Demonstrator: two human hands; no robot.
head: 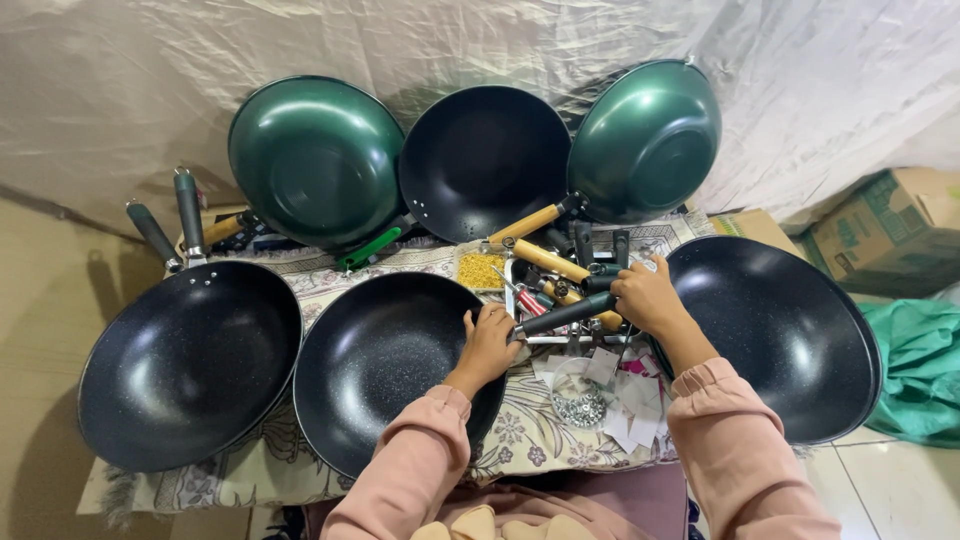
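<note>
At centre frame, the left hand [488,345] grips the rim of a black wok [385,365] on the desk [540,440]. The right hand [648,296] has its fingers clamped on a dark handle [562,315] pointing at that rim. This looks like the handle-fitting step; next, the handle's end needs lining up against the rim.

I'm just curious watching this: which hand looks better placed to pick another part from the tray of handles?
Probably the right hand: it already hovers over the tray of loose handles. The left hand is busy, gripping the dark handle at the middle black wok rim.

A makeshift home workshop for assembling pans: six woks [190,365] ring a cloth-covered table [530,440] strewn with loose handles [548,260] and screws [578,405]
</note>
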